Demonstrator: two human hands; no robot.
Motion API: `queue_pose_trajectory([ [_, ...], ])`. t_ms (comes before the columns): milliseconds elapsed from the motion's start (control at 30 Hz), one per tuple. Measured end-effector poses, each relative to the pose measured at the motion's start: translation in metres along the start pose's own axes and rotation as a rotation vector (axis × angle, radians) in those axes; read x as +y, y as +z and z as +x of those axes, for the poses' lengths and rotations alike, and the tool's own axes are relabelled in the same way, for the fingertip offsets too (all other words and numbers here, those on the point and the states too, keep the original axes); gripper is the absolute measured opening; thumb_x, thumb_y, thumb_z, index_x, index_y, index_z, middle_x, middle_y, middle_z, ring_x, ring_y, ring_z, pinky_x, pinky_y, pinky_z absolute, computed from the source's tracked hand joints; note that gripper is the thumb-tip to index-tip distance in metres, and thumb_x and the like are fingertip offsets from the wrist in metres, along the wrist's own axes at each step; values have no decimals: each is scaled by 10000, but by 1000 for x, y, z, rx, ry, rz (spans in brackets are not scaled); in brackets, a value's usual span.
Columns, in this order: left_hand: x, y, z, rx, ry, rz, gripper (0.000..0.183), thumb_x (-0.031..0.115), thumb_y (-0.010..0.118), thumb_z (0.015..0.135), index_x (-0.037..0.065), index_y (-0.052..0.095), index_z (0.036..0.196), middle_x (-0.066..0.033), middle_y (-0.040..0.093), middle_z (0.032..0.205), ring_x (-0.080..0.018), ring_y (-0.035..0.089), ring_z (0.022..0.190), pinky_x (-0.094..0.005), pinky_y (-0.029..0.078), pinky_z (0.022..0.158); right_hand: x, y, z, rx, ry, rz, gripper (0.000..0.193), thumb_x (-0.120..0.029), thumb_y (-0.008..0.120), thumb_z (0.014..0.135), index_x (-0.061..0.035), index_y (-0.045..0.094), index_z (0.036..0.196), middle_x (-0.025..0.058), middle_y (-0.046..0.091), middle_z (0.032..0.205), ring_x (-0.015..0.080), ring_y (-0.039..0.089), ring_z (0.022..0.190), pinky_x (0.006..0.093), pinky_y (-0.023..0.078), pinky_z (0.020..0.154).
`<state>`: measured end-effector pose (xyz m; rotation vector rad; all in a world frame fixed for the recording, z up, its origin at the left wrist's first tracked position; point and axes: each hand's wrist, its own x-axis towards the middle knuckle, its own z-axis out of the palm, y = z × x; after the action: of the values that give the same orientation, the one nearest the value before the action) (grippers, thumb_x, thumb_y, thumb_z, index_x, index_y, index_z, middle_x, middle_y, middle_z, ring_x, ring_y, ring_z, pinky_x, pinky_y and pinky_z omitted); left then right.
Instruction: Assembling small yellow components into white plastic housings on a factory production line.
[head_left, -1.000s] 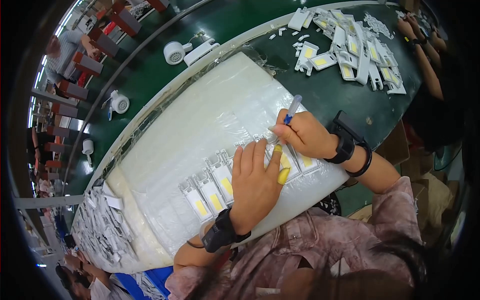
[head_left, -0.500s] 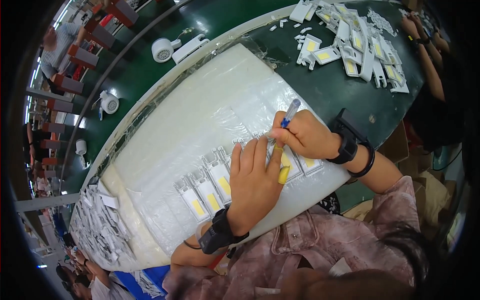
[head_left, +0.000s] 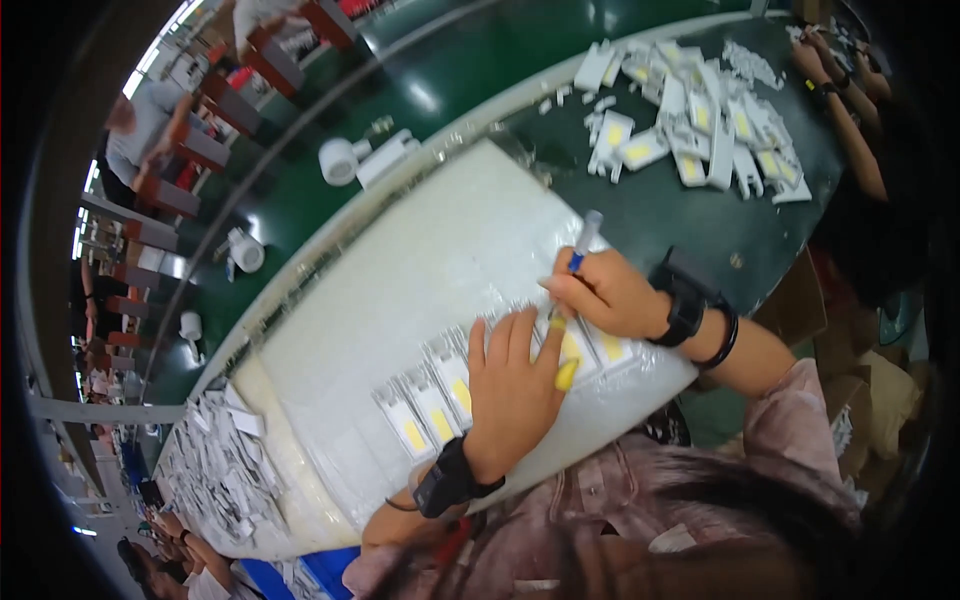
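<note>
From my end I'd judge the panels (head_left: 398, 412) light and stiff, likely moulded plastic, so they should lift easily but skid if pushed, since the pad (head_left: 390, 290) beneath them shines like slick film. I'd take hold of one by its long side edges, keeping off the yellow strip (head_left: 415, 436) and the thin prongs at the far end, which I'd guess snap most readily. The pen (head_left: 587, 238) looks light and rigid too, with a smooth, round barrel that could roll in a loose grip; low on the barrel, near its tip, seems the best place to pinch it. I have the right hand (head_left: 612, 292) closed around it there, the barrel poking up above the fist and the tip hidden by the fingers. The left hand (head_left: 515, 385) is spread palm down over the middle of the row, fingers nearly straight, gripping nothing I can see; yellow wraps (head_left: 566, 374) cover its thumb and part of its index finger. The panels lie side by side on the pad's near half, slanting up to the right, narrow, white and oblong, each visible strip a flat yellow rectangle. The pen is clear with a blue section; fine detail is blurred.
</note>
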<state>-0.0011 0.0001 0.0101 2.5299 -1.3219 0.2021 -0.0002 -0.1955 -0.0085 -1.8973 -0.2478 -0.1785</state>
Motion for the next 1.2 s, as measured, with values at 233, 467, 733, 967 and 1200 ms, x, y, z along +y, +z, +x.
queue_pose_trajectory([
  [233, -35, -49, 33, -110, 7, -60, 331, 164, 687, 773, 111, 648, 1098, -98, 626, 1087, -293, 546, 1076, -501, 353, 987, -3, -11, -10, 316, 0, 215, 222, -149, 496, 981, -34, 525, 793, -1, 546, 614, 41, 493, 549, 207, 388, 512],
  [467, -114, -12, 190, -68, -77, -170, 242, 76, 600, 792, 21, 691, 1009, -176, 680, 972, -338, 654, 880, -372, 505, 782, -1, -19, -12, 310, -4, 207, 229, -157, 508, 977, -34, 532, 785, -6, 547, 617, 29, 484, 547, 196, 379, 501],
  [733, -92, 69, 296, 18, -157, -59, 188, 167, 620, 785, 96, 731, 920, -149, 687, 872, -331, 661, 829, -419, 519, 731, 4, -17, -12, 366, -43, 240, 223, -138, 518, 971, -33, 525, 774, -11, 545, 602, 37, 480, 529, 210, 381, 490],
  [967, -84, 103, 319, 98, -194, 193, 109, 109, 616, 783, 78, 721, 785, -162, 684, 836, -334, 680, 781, -417, 541, 654, -1, -17, -15, 408, 8, 330, 204, -114, 566, 936, -5, 568, 764, 5, 517, 573, 41, 443, 503, 233, 350, 459],
  [1200, -69, 87, 290, 116, -137, 346, 210, 94, 540, 842, 45, 615, 1032, -166, 646, 960, -324, 649, 936, -447, 541, 715, 0, -22, -12, 312, 9, 261, 233, -159, 516, 972, -36, 518, 774, -12, 538, 595, 29, 478, 535, 201, 371, 496],
])
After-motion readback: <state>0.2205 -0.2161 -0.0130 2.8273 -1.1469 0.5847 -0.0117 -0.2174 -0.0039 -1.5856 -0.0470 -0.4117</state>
